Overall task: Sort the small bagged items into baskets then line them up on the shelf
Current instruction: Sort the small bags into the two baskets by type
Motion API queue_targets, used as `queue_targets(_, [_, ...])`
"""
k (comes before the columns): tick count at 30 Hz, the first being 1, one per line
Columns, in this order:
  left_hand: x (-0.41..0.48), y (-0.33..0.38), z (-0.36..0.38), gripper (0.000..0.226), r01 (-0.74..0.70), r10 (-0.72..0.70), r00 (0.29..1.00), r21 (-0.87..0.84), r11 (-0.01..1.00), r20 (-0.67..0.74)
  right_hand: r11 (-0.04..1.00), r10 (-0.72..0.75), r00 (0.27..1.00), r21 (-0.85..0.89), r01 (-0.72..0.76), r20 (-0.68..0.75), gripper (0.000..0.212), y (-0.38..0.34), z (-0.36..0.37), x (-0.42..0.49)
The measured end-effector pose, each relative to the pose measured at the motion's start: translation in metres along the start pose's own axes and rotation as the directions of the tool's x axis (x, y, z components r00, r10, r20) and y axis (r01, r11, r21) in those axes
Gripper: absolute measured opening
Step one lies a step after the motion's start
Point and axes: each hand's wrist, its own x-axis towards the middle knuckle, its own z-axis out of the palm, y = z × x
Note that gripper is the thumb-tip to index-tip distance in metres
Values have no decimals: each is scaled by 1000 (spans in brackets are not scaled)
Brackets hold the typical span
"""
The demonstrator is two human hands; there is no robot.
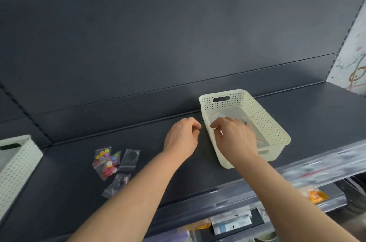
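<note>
Fingers (pixel 218 124) of the right hand (pixel 234 139) are curled on a clear bag (pixel 246 119) inside the cream basket (pixel 277 129). Those of the left hand (pixel 182 139) curl beside it, and it cannot be told whether they hold anything. The bag is best released flat before the loose bags (pixel 113 164) on the shelf (pixel 198 178) are fetched.

My right hand (pixel 233 139) pinches a clear bag (pixel 218 133) inside the cream perforated basket (pixel 263 115) on the dark shelf (pixel 307 119). Left of that grip, small bags (pixel 109 164) of coloured and dark buttons lie flat, overlapping.
</note>
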Motion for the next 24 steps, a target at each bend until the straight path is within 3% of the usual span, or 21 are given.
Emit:
queue_targets(6, [-32, -83, -44, 18, 271, -265, 962, 89, 959, -72, 976, -200, 975, 104, 190, 100, 23, -69, 38, 2])
queue_targets(12, [-66, -157, -91, 26, 465, -445, 883, 162, 870, -146, 951, -303, 918, 135, 277, 255, 25, -128, 79, -13])
queue_targets(19, [-86, -189, -109, 1, 413, -416, 909, 71, 908, 29, 938, -345, 885, 159, 309, 313, 30, -178, 112, -18])
queue_targets(24, [-88, -188, -113, 22, 329, -365, 894, 171, 929, 260, 956, -289, 890, 63, 285, 354, 23, -191, 121, -17])
